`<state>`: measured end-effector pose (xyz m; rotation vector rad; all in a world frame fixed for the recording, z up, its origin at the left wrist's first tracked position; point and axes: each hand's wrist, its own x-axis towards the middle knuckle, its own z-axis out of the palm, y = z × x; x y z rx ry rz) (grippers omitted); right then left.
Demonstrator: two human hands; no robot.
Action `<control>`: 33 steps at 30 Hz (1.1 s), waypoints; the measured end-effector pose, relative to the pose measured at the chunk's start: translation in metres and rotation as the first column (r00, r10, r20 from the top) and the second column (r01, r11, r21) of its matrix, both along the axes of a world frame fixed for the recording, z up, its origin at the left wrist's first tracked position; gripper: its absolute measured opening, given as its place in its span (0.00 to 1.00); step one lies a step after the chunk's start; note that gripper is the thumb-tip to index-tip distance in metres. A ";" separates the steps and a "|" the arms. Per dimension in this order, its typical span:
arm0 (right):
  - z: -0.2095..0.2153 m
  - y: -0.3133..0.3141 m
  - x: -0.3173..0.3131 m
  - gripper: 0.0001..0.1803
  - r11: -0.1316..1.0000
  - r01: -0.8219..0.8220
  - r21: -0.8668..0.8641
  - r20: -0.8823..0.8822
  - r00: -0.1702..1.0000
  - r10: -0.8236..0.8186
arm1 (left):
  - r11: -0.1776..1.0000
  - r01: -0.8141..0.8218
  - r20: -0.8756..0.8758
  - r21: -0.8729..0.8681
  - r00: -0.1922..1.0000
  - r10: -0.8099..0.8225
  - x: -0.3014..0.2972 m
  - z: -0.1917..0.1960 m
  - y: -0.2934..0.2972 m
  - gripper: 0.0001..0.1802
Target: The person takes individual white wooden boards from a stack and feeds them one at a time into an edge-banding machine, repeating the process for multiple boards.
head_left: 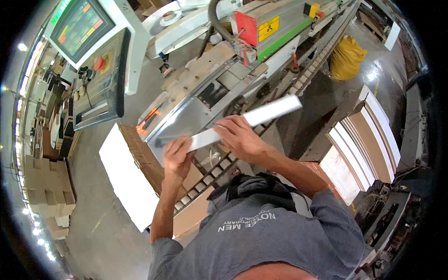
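Note:
A long, narrow white board strip slants across in front of me, its far end up to the right. My left hand is closed around its near left end. Farther along, my right hand grips the strip from above, fingers bent over its edge. Beyond the strip lies the metal infeed table of a long edge-banding machine. Below the strip runs a roller track. The undersides of both hands are hidden.
A control panel with a screen stands at upper left. White-faced panels are stacked left of the track. More white and brown boards stand at right. A yellow sack sits on the floor, and cardboard stacks stand far left.

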<state>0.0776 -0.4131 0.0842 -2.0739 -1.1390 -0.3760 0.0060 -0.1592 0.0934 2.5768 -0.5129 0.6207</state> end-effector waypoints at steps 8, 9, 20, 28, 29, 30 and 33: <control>-0.063 0.103 0.020 0.26 0.960 0.035 0.278 -0.547 0.827 0.128 | 0.906 -0.418 -0.069 -0.065 0.908 0.414 -0.025 -0.056 0.108 0.21; -0.072 0.114 0.022 0.26 0.953 0.077 0.295 -0.585 0.803 0.116 | 0.917 -0.391 -0.055 -0.081 0.920 0.387 -0.022 -0.067 0.118 0.20; -0.109 0.167 0.059 0.35 0.895 0.293 0.335 -0.657 0.754 -0.001 | 0.851 -0.514 0.106 -0.112 0.845 0.524 0.001 -0.074 0.127 0.17; -0.093 0.179 0.054 0.38 0.916 0.354 0.189 -0.667 0.731 -0.145 | 0.895 -0.391 0.015 -0.213 0.915 0.403 0.003 -0.088 0.162 0.09; -0.095 0.180 0.058 0.38 0.913 0.359 0.191 -0.671 0.727 -0.146 | 0.905 -0.371 0.024 -0.208 0.923 0.383 0.005 -0.086 0.160 0.08; -0.095 0.181 0.061 0.38 0.907 0.376 0.189 -0.658 0.734 -0.167 | 0.915 -0.349 0.033 -0.201 0.931 0.362 0.007 -0.083 0.158 0.07; -0.093 0.177 0.066 0.38 0.887 0.407 0.218 -0.623 0.758 -0.194 | 0.928 -0.334 0.037 -0.165 0.938 0.345 0.016 -0.078 0.149 0.07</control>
